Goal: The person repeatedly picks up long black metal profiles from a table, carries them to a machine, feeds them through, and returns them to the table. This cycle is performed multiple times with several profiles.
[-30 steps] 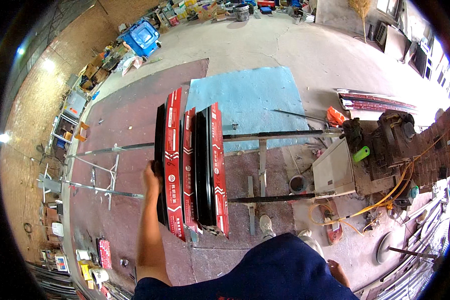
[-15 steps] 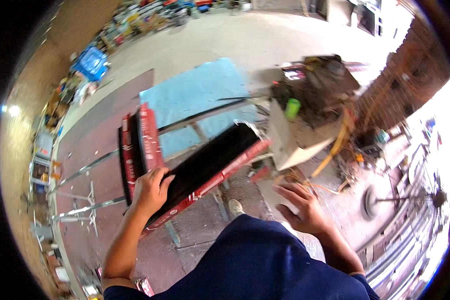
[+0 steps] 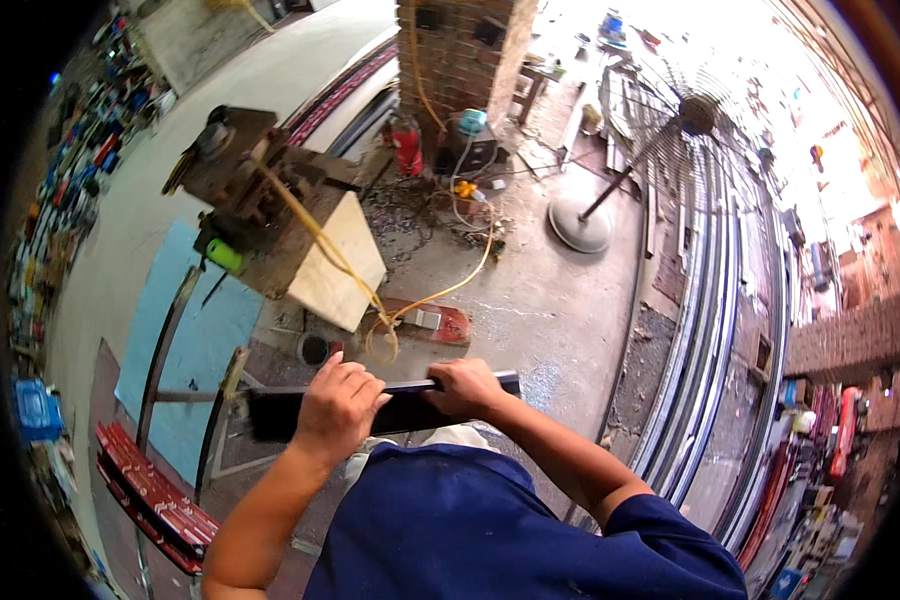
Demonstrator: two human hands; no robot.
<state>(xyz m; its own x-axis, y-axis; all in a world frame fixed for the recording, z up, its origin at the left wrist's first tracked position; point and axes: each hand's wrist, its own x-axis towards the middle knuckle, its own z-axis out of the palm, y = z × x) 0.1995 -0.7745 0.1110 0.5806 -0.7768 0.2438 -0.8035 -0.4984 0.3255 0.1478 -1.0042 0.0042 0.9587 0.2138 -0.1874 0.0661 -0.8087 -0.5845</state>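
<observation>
A long black profile (image 3: 407,412) lies level across my front, just ahead of my dark blue shirt. My left hand (image 3: 338,408) is closed on it left of the middle, fingers together. Toward its right end, my right hand (image 3: 460,388) wraps over the upper edge with the thumb side facing left. Its left end sticks out past my left hand, near a low metal frame (image 3: 208,425). On that frame's left side rests a stack of red-faced profiles (image 3: 160,490). My palms and the profile's underside are hidden.
A machine on a pale box stand (image 3: 345,265) is ahead to the left, with a yellow hose (image 3: 320,235) trailing to the floor. A red-based tool (image 3: 435,322) lies beyond my hands. To the right are a pedestal fan (image 3: 580,222) and long metal bars (image 3: 695,390).
My view has swung right, so the machine and frame now sit further left. My right hand, free and open before, now grips the black profile along with my left.
</observation>
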